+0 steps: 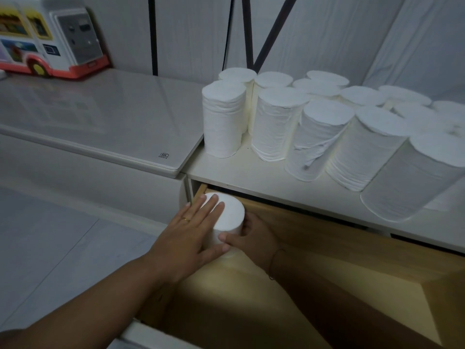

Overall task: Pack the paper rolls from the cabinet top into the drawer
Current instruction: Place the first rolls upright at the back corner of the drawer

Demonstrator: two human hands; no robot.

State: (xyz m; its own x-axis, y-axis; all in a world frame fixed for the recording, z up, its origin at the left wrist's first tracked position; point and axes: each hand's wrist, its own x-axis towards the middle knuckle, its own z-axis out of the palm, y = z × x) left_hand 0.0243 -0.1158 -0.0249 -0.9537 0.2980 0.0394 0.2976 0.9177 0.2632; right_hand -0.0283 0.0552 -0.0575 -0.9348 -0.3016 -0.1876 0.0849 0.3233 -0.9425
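One white paper roll (230,212) stands upright in the far left corner of the open wooden drawer (339,248). My left hand (187,238) lies flat against its top and left side, fingers straight. My right hand (251,235) curls round the roll's right side, thumb across the front. Several more white paper rolls (314,127) stand upright in rows on the white cabinet top (239,172) just above the drawer.
A glossy grey surface (100,117) adjoins the cabinet on the left, with a toy bus (50,39) at its back. Dark stand legs (251,34) rise behind the rolls against the wall. Pale floor tiles lie at lower left.
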